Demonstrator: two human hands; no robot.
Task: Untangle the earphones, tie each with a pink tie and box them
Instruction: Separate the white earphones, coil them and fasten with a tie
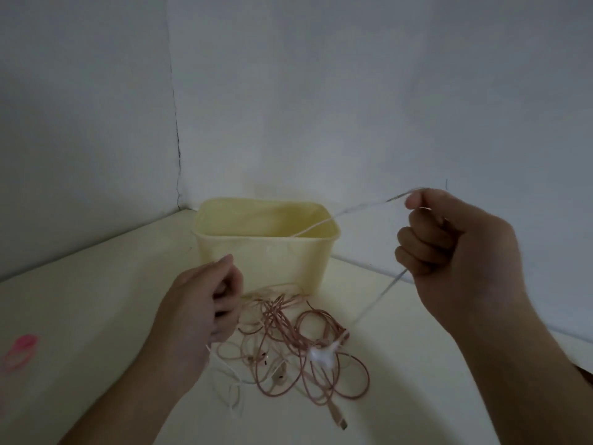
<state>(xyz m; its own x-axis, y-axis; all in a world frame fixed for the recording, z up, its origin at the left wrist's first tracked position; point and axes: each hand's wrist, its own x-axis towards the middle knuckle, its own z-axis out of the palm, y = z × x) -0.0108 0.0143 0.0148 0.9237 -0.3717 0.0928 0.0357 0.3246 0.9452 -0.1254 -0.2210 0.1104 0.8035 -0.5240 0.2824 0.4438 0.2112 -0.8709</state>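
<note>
White earphone cord runs through right hand fingers, raised above tangle.

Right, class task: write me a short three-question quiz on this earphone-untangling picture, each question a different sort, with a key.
1. True or false: the pink ties lie inside the yellow box.
2. Which hand holds the white cable raised? A) left hand B) right hand
3. Fill in: the tangle of pink cables lies on the table in ____ of the box.

Key: 1 false, they lie on the table at far left; 2 B; 3 front.
</note>
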